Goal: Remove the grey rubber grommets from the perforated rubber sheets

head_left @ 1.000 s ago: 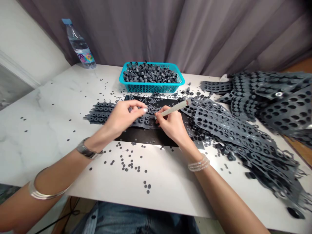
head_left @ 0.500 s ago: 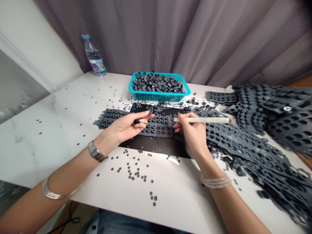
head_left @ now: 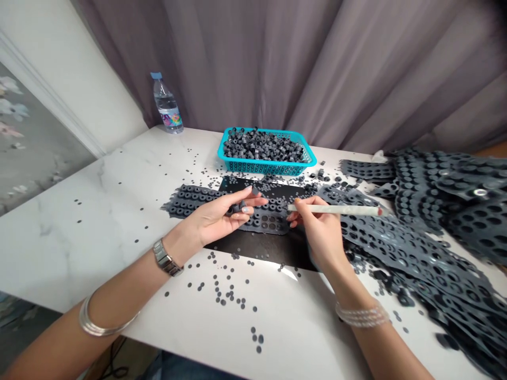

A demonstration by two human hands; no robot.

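My left hand (head_left: pixel 225 214) is curled, palm up, round small dark rubber bushings (head_left: pixel 238 207). Its thumb and fingertips are close together; how many pieces it holds is unclear. Wrapped round a white stick-shaped tool (head_left: pixel 336 209) with a reddish end, my right hand (head_left: pixel 322 227) points the other end left. Beneath both hands lies a grey rubber sheet (head_left: pixel 186 200) with rows of ring-shaped bushings; a few open holes show near its right end. Part of that sheet is hidden by my left hand. It rests on a black mat (head_left: pixel 257 245).
A turquoise basket (head_left: pixel 273 163) full of loose bushings stands behind the mat. Perforated rubber sheets (head_left: pixel 396 237) are heaped at right. Small dark discs (head_left: pixel 225 295) litter the white table (head_left: pixel 106 237). A water bottle (head_left: pixel 170 113) stands back left, before the curtain (head_left: pixel 257 63).
The whole view has shifted, so everything appears slightly lower and further right. Dark pieces show more clearly at my left fingers. Both hands keep their holds.
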